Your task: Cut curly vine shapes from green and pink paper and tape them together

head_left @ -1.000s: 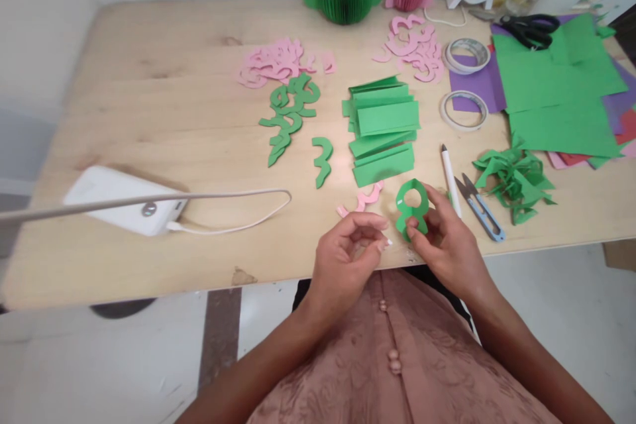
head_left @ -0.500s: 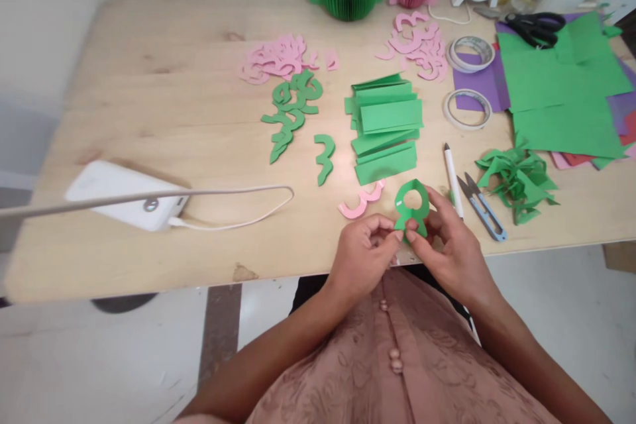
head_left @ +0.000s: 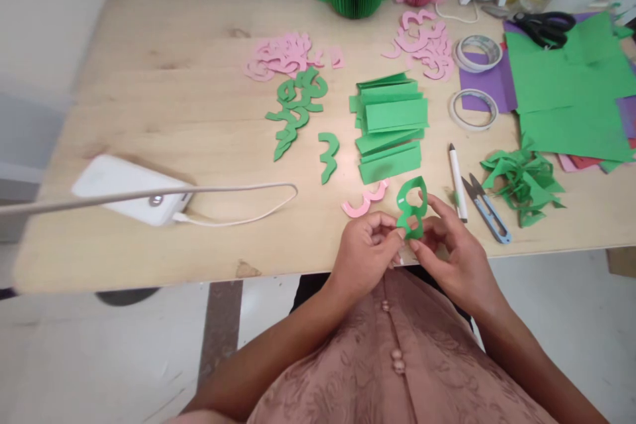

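A green paper cutout [head_left: 418, 205], shaped like a figure eight with holes in it, is held up over the table's front edge. My left hand [head_left: 372, 245] pinches its lower left corner between thumb and fingers. My right hand [head_left: 454, 252] is curled at its right side, with the index finger against the upper edge and the thumb by the bottom. A small white patch shows on the cutout's upper left. Just beyond my left hand lies a wavy pink paper strip [head_left: 365, 201]. A wavy green paper piece [head_left: 328, 158] rests farther left.
Folded green paper strips [head_left: 395, 116] lie mid-table, with pink cutouts [head_left: 283, 56] behind. On the right are a white pen [head_left: 458, 185], blue thread snips [head_left: 489, 212], green scraps [head_left: 527, 179], tape rolls [head_left: 474, 109] and black-handled scissors [head_left: 544, 26]. A cabled power bank [head_left: 129, 189] sits left.
The green cutout has turned and opened apart, so its lower hole shows more. My right thumb has shifted down from its middle. The whole view has moved slightly.
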Tool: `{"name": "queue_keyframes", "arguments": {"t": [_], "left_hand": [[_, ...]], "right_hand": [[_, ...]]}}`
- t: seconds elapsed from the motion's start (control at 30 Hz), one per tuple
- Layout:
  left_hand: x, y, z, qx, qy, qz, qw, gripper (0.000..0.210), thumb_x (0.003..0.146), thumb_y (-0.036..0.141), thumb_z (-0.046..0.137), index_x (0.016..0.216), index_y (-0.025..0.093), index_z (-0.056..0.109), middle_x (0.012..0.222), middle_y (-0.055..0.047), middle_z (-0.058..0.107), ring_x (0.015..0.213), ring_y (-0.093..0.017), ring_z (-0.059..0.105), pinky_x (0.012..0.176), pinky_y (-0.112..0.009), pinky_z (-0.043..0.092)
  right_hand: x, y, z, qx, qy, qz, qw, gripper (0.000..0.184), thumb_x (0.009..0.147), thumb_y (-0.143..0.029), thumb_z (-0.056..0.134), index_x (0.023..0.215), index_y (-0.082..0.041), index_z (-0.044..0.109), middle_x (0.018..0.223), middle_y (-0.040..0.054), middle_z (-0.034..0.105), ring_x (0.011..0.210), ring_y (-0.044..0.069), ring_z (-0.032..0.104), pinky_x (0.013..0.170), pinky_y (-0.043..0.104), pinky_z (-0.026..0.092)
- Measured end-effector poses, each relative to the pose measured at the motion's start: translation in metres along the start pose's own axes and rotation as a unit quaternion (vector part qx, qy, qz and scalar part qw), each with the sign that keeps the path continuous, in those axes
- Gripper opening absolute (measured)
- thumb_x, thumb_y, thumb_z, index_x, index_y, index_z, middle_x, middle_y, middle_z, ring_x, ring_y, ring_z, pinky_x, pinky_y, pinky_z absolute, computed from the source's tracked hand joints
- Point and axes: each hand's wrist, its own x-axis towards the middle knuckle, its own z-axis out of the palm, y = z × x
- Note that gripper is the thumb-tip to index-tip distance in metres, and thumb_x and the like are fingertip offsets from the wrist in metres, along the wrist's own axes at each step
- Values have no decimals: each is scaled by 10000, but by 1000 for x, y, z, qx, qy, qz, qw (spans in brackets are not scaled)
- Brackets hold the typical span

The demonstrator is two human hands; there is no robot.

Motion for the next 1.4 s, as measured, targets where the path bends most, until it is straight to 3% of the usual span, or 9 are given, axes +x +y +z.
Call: {"name": "queue_keyframes", "arguments": {"t": [0.3,0.6,0.77,0.83,0.93,1.0,1.1,1.27,1.4], "left_hand": [[-1,-5,2,-4,-17,7,1000,78,747,205,604,699,155,568,522,56,550,423,-67,520,436,-169,429],[-4,-5,2,13,-27,1,1000,66,763,204,585,722,153,583,541,50,538,438,-67,512,450,-174,436],[-9,-6,-11,118,33,70,990,109,776,216,591,867,160,611,640,28,583,517,-89,547,512,-200,457],[-11,-5,-23,221,78,127,964,146,799,215,567,925,164,619,677,16,611,554,-100,556,540,-208,450],[-10,0,-44,416,126,194,880,184,836,203,532,995,173,618,704,10,649,594,-119,578,603,-237,437],[-8,4,-53,521,141,194,819,198,848,201,528,1022,186,619,713,9,671,609,-136,598,603,-249,413],[-4,12,-57,612,114,169,764,207,861,239,546,1052,209,621,733,8,695,644,-166,635,591,-264,390],[0,22,-50,673,90,131,722,164,906,283,501,991,227,630,770,-1,719,704,-200,669,565,-277,348],[1,25,-48,679,90,104,721,186,931,315,465,954,229,629,804,-8,729,706,-197,667,565,-277,339]], "right_hand": [[-6,4,-1,-7,16,-12,1000,527,847,-245,577,1352,-267,430,831,-3,615,672,133,572,618,255,498],[-7,5,5,17,13,36,999,580,836,-229,569,1392,-258,409,836,3,629,729,156,598,659,282,499],[-5,4,6,4,30,44,999,549,821,-252,588,1353,-241,453,826,8,630,746,166,603,598,268,476],[-4,5,6,2,36,47,998,531,816,-254,592,1332,-238,468,883,23,645,756,166,605,600,271,476],[-4,6,6,-1,40,46,998,512,814,-252,591,1314,-238,480,928,32,652,749,163,604,619,280,484],[-4,8,6,0,36,44,998,513,819,-254,584,1319,-239,472,928,32,652,744,164,603,630,288,489],[-4,10,6,4,29,45,999,523,825,-255,580,1333,-243,457,950,39,652,765,170,604,656,301,494],[-4,10,6,12,25,52,998,531,829,-260,580,1343,-250,445,954,37,643,762,168,597,663,305,490],[-3,10,6,9,27,50,998,523,825,-258,582,1333,-249,456,941,32,641,743,164,594,648,297,489]]}}
